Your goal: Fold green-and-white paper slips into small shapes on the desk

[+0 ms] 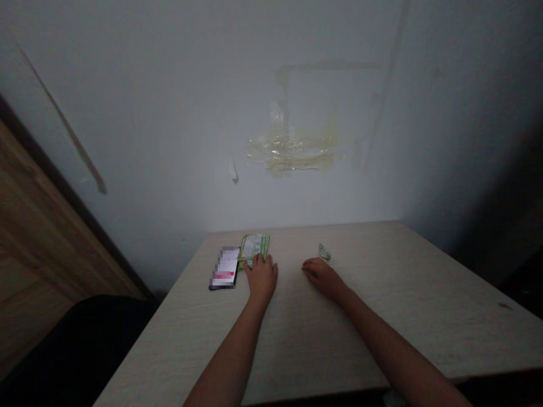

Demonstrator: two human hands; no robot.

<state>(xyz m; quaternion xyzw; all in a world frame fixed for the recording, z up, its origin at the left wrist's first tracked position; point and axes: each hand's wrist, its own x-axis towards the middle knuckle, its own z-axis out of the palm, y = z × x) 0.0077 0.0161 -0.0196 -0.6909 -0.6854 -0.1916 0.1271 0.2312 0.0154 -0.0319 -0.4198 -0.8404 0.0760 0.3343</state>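
Observation:
My left hand [262, 279] lies palm down with its fingers spread, the fingertips on the near edge of a green and white packet [253, 246]. Left of that packet is a phone [226, 269] with a lit, partly pixelated screen. My right hand [323, 276] rests on the table with its fingers curled and pressed together. Whatever those fingers may hold is hidden. Just beyond the right knuckles sits a small crumpled green and white wrapper [324, 252], apart from the packet.
The pale wooden table [297, 345] meets a grey wall [178, 141] at its far edge. Clear tape [292, 148] clings to the wall. A dark rounded object [80, 339] and a wooden panel [38, 226] stand at the left.

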